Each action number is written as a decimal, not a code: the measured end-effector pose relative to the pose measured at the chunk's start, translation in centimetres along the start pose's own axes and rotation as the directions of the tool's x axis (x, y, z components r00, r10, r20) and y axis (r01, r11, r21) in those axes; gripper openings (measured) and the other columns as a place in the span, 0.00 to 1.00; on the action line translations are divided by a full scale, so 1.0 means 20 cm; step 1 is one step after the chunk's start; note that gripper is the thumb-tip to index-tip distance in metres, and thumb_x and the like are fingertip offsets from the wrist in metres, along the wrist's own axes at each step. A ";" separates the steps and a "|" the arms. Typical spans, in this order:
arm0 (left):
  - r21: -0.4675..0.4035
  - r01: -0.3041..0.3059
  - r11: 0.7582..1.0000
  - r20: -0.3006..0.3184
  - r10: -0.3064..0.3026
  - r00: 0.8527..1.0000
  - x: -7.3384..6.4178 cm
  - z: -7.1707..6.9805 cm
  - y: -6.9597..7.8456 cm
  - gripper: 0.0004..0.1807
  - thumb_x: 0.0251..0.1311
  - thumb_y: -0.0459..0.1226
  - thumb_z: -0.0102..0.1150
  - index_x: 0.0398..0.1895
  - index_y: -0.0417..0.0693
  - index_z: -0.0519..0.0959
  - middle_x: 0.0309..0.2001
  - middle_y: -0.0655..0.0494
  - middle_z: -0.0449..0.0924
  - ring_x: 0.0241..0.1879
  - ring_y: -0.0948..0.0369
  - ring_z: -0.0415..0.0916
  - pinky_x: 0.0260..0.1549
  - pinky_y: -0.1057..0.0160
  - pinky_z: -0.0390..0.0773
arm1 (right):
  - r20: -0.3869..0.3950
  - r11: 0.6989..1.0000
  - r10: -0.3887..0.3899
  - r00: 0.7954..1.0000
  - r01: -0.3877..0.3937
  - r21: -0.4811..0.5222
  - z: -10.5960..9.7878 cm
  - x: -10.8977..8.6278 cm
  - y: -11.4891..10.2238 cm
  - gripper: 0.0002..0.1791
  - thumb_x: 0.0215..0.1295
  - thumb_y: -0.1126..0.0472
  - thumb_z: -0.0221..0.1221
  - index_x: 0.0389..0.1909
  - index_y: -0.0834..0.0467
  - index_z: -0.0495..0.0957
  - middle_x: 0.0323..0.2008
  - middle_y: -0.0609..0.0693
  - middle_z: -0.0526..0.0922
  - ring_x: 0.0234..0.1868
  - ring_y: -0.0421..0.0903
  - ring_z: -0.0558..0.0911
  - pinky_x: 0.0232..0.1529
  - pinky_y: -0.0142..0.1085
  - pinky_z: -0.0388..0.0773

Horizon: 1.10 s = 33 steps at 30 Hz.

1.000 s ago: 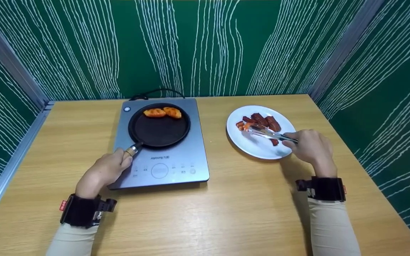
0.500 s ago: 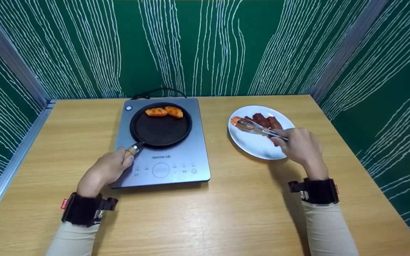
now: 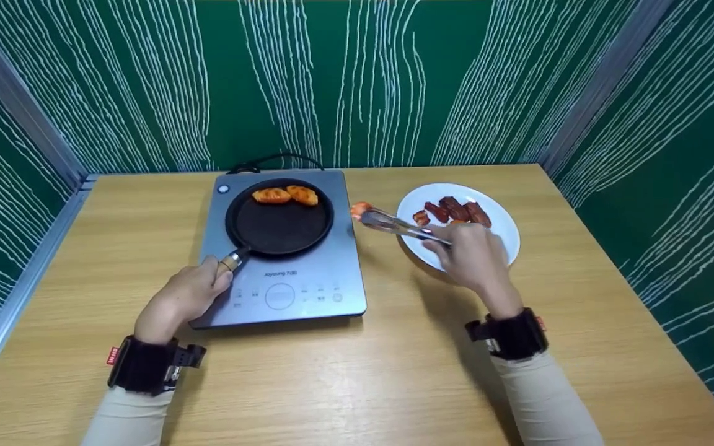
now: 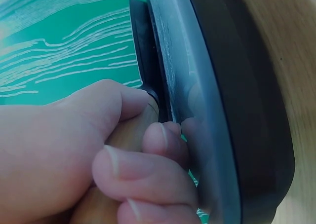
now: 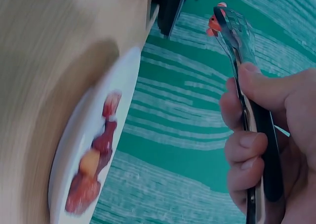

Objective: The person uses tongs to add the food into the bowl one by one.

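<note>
My left hand [image 3: 186,297] grips the wooden handle [image 4: 133,130] of a black frying pan [image 3: 279,226], its fingers curled round it. Two orange-brown pieces of food [image 3: 286,195] lie side by side near the pan's far rim. My right hand [image 3: 475,254] holds metal tongs [image 3: 394,224] with dark grips, above the left part of a white plate [image 3: 506,244]. Pinched in the tongs' tips is a small orange-red piece, perhaps a shrimp [image 3: 360,210], in the air just right of the cooker. Dark red pieces of meat [image 3: 454,209] lie on the plate.
Under the pan is a silver induction cooker [image 3: 313,285] with a touch panel, its black cable [image 3: 282,156] running behind. Everything stands on a wooden table [image 3: 332,384]. Green walls with white lines [image 3: 382,87] close off the back and sides.
My right hand has moved left with the tongs, lifting the orange-red piece off the plate and carrying it toward the pan. My left hand stays on the handle.
</note>
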<state>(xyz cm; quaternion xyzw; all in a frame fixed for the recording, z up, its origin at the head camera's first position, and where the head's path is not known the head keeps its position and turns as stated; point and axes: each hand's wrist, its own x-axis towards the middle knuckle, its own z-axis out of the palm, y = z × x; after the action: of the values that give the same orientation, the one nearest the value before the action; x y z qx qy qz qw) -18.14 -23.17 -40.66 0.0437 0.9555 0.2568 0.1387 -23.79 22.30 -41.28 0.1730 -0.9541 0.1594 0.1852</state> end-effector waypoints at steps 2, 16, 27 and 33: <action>-0.003 0.003 1.000 0.001 -0.003 1.000 0.00 0.00 0.00 0.14 0.83 0.43 0.42 0.45 0.40 0.67 0.31 0.47 0.66 0.31 0.51 0.70 0.29 0.57 0.68 | 0.004 1.000 -0.017 1.000 0.017 0.003 0.03 0.03 -0.06 0.08 0.71 0.50 0.70 0.44 0.47 0.92 0.27 0.48 0.86 0.25 0.50 0.80 0.20 0.46 0.68; 0.008 -0.020 1.000 -0.007 0.020 1.000 0.00 0.00 0.00 0.14 0.83 0.43 0.43 0.44 0.40 0.66 0.31 0.47 0.65 0.31 0.50 0.70 0.29 0.56 0.68 | 0.064 0.993 -0.102 0.993 0.106 -0.048 0.25 0.32 -0.47 0.09 0.72 0.45 0.68 0.42 0.44 0.92 0.24 0.46 0.81 0.21 0.49 0.75 0.18 0.44 0.67; 0.010 -0.028 1.000 -0.010 0.028 1.000 0.00 -0.01 -0.01 0.14 0.83 0.44 0.43 0.43 0.40 0.66 0.31 0.47 0.66 0.31 0.51 0.69 0.28 0.56 0.68 | 0.129 0.987 -0.138 0.982 0.148 -0.067 0.31 0.48 -0.66 0.15 0.76 0.45 0.64 0.55 0.44 0.89 0.28 0.51 0.82 0.22 0.50 0.76 0.20 0.44 0.69; 0.007 -0.011 1.000 0.002 0.011 1.000 0.00 0.00 -0.01 0.14 0.83 0.44 0.43 0.44 0.41 0.66 0.31 0.47 0.66 0.31 0.51 0.69 0.29 0.56 0.68 | 0.144 0.977 -0.177 0.974 0.192 -0.093 0.34 0.53 -0.72 0.12 0.76 0.47 0.64 0.48 0.47 0.90 0.30 0.51 0.85 0.26 0.52 0.82 0.23 0.47 0.76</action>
<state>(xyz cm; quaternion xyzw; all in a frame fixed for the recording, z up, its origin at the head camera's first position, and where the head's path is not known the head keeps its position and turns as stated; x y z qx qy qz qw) -18.16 -23.29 -40.69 0.0497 0.9559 0.2543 0.1381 -29.49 4.14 -39.56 0.2613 -0.9513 0.0785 0.1433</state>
